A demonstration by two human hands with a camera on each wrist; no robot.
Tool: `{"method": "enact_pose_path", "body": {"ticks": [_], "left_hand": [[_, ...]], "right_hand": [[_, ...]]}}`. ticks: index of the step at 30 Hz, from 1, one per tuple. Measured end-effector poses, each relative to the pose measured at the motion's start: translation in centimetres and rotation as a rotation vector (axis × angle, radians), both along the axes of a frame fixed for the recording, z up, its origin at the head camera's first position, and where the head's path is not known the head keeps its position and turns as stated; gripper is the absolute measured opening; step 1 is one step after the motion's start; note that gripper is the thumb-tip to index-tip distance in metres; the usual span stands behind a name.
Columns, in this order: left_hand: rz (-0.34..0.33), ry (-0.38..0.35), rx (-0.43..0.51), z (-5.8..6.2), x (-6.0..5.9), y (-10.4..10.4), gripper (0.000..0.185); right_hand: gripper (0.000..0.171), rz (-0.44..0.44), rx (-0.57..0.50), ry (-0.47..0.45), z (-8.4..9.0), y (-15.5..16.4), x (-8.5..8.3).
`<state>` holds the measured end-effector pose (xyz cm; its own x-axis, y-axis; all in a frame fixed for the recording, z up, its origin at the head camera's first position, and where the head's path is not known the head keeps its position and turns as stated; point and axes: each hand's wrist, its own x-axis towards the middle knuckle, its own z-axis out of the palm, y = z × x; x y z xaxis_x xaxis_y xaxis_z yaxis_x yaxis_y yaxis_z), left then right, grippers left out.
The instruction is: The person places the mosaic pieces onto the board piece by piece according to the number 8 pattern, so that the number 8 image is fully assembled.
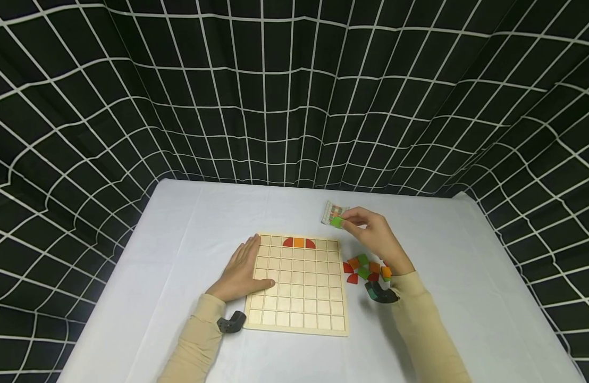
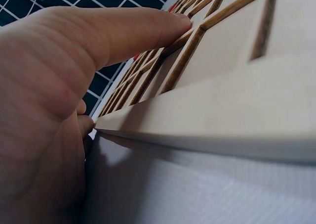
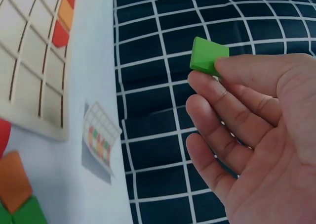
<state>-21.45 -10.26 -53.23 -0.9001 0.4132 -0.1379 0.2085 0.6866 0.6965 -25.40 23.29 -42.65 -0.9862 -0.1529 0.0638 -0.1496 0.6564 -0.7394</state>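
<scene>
Black cloth (image 1: pixel 294 96) with white lines hangs behind a white desk (image 1: pixel 194 213). Left hand (image 1: pixel 242 272) rests at the 9 o'clock side of the wooden board (image 1: pixel 296 306), its grip wide, its thumb on top. Right hand (image 1: pixel 375 233), at 1 o'clock from the board, has a narrow grip, pinching a green square (image 1: pixel 335 222) up off the desk, near a little picture card (image 1: pixel 327 211). On the board at 12 o'clock, an orange square (image 1: pixel 299 242) sits between two red pieces (image 1: pixel 288 243). Loose pieces (image 1: pixel 363 273) lie at 3 o'clock.
</scene>
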Motion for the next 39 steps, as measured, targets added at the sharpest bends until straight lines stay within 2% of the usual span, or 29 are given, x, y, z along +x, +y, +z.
{"method": "enact_pose_path", "body": {"ticks": [7,14,23,29,39], "left_hand": [[0.004,-0.014,0.002,0.2,0.1,0.0,0.123],[0.000,-0.010,0.004,0.3,0.1,0.0,0.123],[0.012,0.007,0.010,0.3,0.1,0.0,0.122],[0.008,0.004,0.005,0.4,0.2,0.2,0.122],[0.006,-0.018,-0.010,0.3,0.2,0.0,0.123]], "right_hand": [[0.018,0.030,-0.037,0.017,-0.3,-1.2,-0.3],[0.014,0.033,-0.082,-0.011,-1.6,-1.9,-0.4],[0.015,0.016,-0.154,-0.049,-2.4,-2.3,-0.2],[0.017,0.016,-0.123,-0.078,-3.0,-2.3,0.0],[0.016,0.071,-0.038,-0.110,-3.5,-2.4,0.2]]}}
